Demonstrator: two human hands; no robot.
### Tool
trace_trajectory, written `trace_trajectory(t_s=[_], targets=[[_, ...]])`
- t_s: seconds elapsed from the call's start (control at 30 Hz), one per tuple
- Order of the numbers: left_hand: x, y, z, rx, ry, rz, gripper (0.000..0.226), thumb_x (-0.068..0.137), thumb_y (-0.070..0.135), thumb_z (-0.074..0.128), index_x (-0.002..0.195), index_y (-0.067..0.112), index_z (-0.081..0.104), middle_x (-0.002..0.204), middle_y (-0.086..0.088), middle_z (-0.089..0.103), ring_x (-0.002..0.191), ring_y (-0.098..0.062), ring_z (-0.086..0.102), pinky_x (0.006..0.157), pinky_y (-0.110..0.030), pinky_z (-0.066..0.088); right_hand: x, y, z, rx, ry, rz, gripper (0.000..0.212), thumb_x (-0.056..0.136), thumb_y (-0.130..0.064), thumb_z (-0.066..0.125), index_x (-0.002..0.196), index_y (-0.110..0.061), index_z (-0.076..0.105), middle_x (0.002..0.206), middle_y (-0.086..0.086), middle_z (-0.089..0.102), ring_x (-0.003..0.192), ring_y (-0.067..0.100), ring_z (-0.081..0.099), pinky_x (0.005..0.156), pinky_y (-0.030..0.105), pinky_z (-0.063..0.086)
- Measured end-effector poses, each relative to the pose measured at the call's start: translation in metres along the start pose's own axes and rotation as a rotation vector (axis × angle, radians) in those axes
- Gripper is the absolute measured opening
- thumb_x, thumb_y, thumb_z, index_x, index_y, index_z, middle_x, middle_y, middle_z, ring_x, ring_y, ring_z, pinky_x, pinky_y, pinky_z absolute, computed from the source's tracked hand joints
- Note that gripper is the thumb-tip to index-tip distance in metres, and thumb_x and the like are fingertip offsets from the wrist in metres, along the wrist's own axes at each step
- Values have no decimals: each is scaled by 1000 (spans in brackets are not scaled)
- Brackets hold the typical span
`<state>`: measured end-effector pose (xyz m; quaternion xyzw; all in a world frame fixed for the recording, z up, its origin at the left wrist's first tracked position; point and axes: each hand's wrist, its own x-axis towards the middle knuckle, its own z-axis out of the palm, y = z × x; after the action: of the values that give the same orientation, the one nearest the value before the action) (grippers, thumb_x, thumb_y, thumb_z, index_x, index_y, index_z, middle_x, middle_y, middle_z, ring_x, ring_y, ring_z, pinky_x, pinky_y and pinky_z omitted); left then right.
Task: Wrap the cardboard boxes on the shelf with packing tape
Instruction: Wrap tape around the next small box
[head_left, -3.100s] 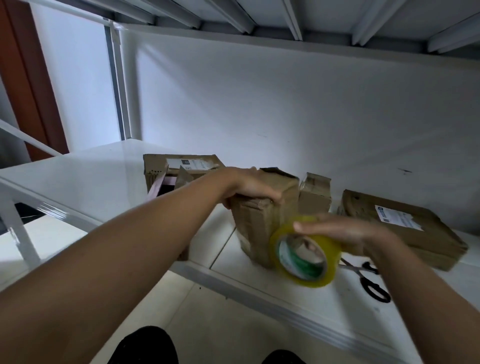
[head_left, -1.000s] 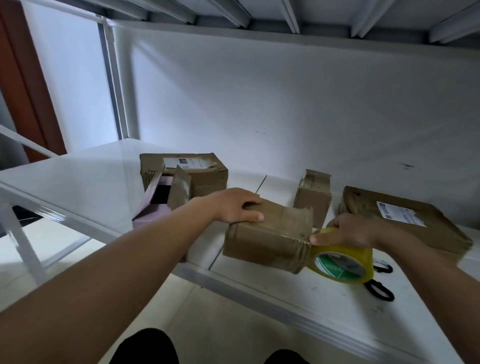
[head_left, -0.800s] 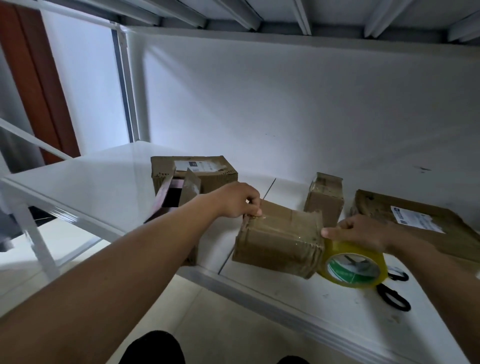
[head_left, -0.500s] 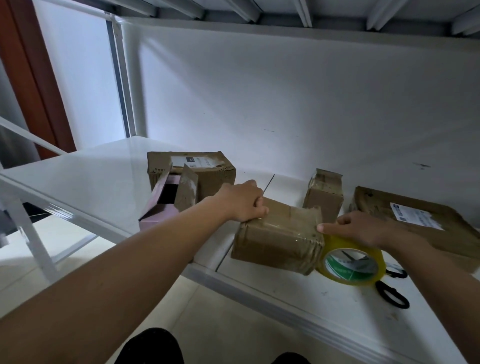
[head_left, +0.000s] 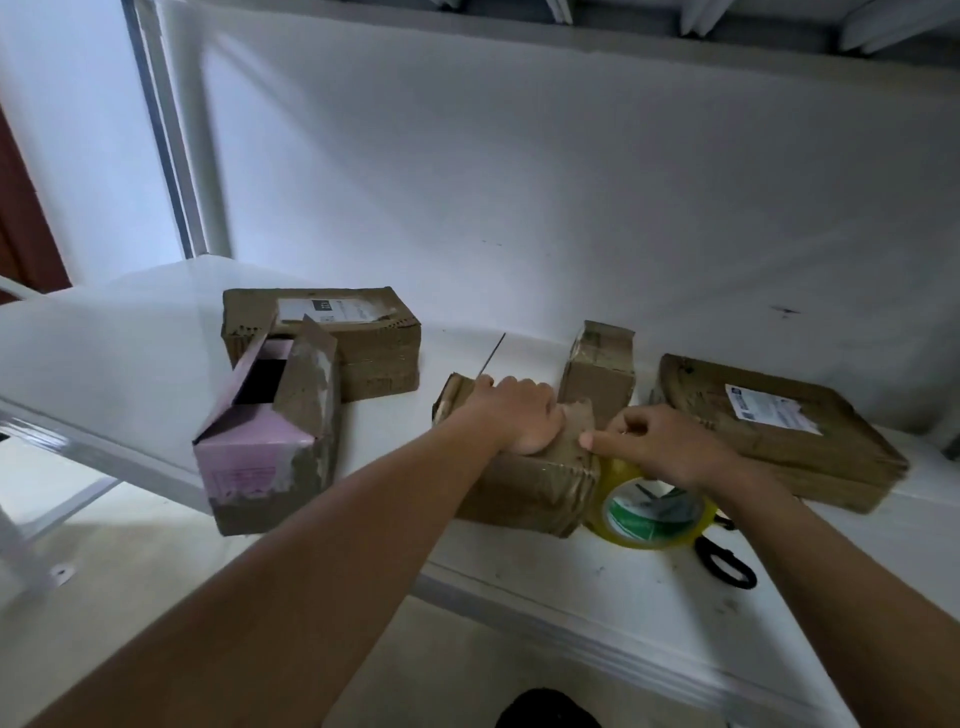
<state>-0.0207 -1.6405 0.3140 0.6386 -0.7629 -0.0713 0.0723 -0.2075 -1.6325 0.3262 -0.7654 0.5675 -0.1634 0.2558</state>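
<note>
A brown cardboard box (head_left: 530, 486) lies on its side on the white shelf (head_left: 597, 577), with shiny tape around its right end. My left hand (head_left: 519, 418) presses down on its top, fingers over the far edge. My right hand (head_left: 660, 441) grips a yellow roll of packing tape (head_left: 649, 512) held against the box's right end, the index finger pointing at the top edge of the box.
An open pink-and-brown box (head_left: 270, 441) stands at the left, with a labelled box (head_left: 332, 338) behind it. A small upright box (head_left: 600, 374) and a flat labelled parcel (head_left: 779, 431) lie at the back right. Black scissors (head_left: 724, 558) lie beside the tape roll.
The box went from standing upright to lying on its side. My left hand slid right across its top, and my right hand kept the roll against the box's right end.
</note>
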Motion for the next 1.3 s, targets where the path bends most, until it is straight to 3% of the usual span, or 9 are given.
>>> trace_trajectory(t_s=[0.1,0.23,0.37,0.47,0.6,0.77,1.03,1.17,1.3], targets=[[-1,-1,2,46,-18,-30,52,99,49,19,130,19,47,132,-11,51,123,-28,43,105,-50,22,0,5,-5,-17,7,9,81,67,-79,45,96,-7,67,81,10,61,71,19,57,68,32,45],[-2,-4,8,54,44,-113,63,98,57,13,128,17,53,130,-12,54,120,-30,47,104,-49,25,0,16,-10,28,-14,99,65,84,-70,36,112,-18,63,107,7,61,81,15,50,75,36,40],[0,-5,10,63,83,-131,59,100,50,16,124,16,56,127,-12,57,117,-29,50,101,-46,27,-8,38,-22,52,176,147,30,101,-37,39,81,-20,54,82,-1,46,85,18,44,78,32,33],[0,-6,11,64,143,-134,46,102,37,20,116,15,58,121,-10,59,111,-27,52,97,-43,29,-17,64,-29,-203,-14,200,29,96,-15,49,68,-9,57,76,11,57,76,27,51,74,33,41],[-1,-7,13,61,207,-167,32,101,25,26,107,16,56,114,-7,60,107,-26,51,94,-40,29,-27,73,-25,-650,-328,320,34,89,-38,57,102,-9,68,102,9,64,84,14,50,75,25,38],[-2,-7,13,56,215,-221,21,99,21,30,93,18,49,109,-6,62,101,-24,54,90,-37,28,-35,82,-22,-542,-251,300,15,82,-29,64,90,-21,55,87,-2,53,85,16,49,71,27,37],[0,-6,15,118,192,-233,23,97,22,30,96,18,53,111,-6,62,102,-24,53,82,-37,22,-64,94,-16,-638,-96,301,55,85,-41,63,132,-27,39,124,4,57,106,21,54,75,25,39],[0,-5,16,121,198,-228,25,97,23,30,100,18,54,116,-6,61,106,-24,54,83,-37,24,-77,87,-39,-73,-48,396,36,87,-16,63,120,-17,48,103,12,63,80,20,54,68,29,46],[1,-4,14,119,193,-243,21,97,24,30,93,19,50,113,-5,62,103,-23,54,82,-37,23,-85,67,-61,303,94,239,32,90,-5,59,120,-17,54,95,10,69,78,19,60,62,27,47]])
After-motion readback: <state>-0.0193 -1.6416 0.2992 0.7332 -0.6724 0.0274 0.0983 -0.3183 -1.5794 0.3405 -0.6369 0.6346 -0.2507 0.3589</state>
